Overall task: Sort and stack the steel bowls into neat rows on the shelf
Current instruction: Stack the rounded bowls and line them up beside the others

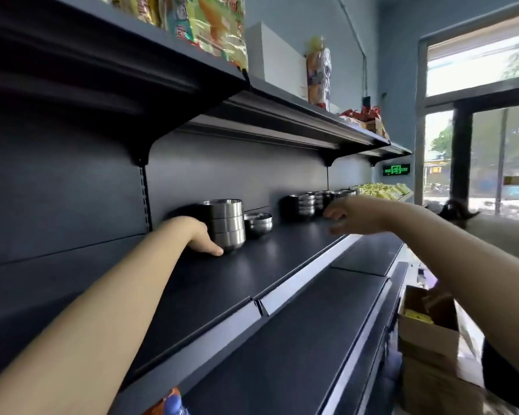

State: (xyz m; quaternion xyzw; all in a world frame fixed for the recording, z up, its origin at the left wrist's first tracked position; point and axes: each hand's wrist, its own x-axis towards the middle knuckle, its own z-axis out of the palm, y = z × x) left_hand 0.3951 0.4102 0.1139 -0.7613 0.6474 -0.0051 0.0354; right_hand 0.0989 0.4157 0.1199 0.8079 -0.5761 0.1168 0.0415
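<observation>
Steel bowls were being gathered into rows on a dark shop shelf (282, 265). Judging by how the hands lay, the step in hand was bringing scattered stacks together. It would be done best by steadying each stack low at its base and sliding it along the shelf rather than lifting it, so that the nested bowls did not tip. Like sizes would be set beside like, in line with the back panel.

At left, the left hand (203, 238) cupped the foot of a stack of three bowls (226, 226) standing upright near the back of the shelf. The thumb (216, 251) curved round the front of the lowest bowl, and the other fingers were hidden behind the stack. Just beside it to the right stood a shorter pair of bowls (258, 224) — untouched. Farther along, more bowls (307, 203) stood in low stacks against the back panel. The right hand (357, 215) reached toward them with its fingers (333, 215) loosely curled, slightly apart and holding nothing — blur made it impossible to tell whether they touched a bowl.
</observation>
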